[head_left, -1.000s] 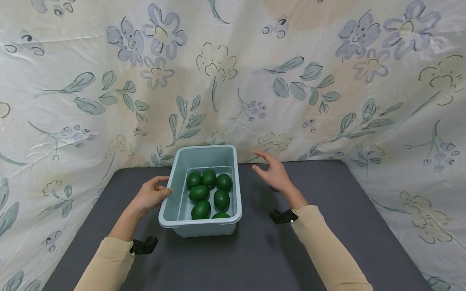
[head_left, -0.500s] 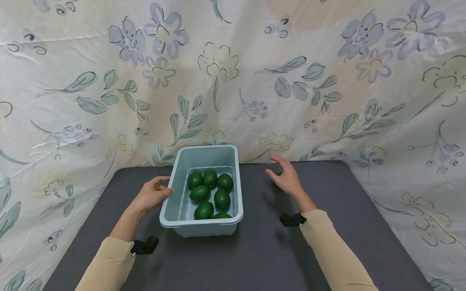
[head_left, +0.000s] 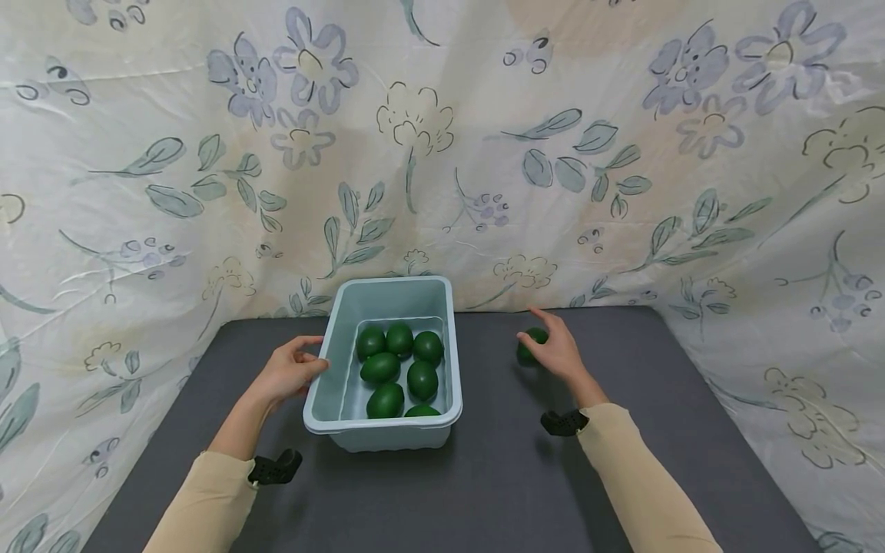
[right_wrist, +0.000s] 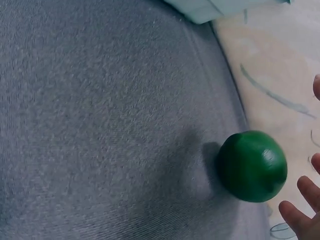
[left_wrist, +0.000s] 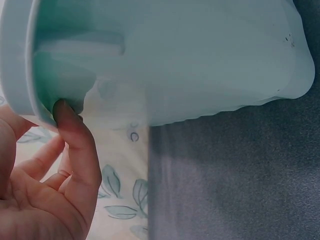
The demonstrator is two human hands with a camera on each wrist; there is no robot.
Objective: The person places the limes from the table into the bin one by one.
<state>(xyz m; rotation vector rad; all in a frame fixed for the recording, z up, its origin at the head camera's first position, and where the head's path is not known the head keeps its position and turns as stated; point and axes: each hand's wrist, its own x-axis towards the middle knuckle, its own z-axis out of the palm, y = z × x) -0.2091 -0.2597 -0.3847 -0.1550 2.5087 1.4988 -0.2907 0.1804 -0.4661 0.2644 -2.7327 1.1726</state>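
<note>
My left hand (head_left: 289,372) pinches the left rim of a pale blue-green plastic bin (head_left: 387,436); in the left wrist view one curled finger tucks under the rim. Inside the bin lie several smooth, dark green, lime-like fruits (head_left: 379,368). Another green fruit (right_wrist: 252,166) sits on the dark grey cloth to the bin's right, partly hidden by my right hand (head_left: 558,352) in the head view. That hand hovers beside it with thumb and fingers spread. In the right wrist view, the fingertips (right_wrist: 292,214) stand apart from the fruit.
A flower-printed curtain (head_left: 484,153) hangs right behind the table (head_left: 484,491) and along both its sides. The bin stands near the table's back edge. Both wrists carry small black cameras.
My right hand has moved right and slightly down, away from the bin to the lone fruit, which now shows beside the thumb. The left hand and the bin have stayed put.
</note>
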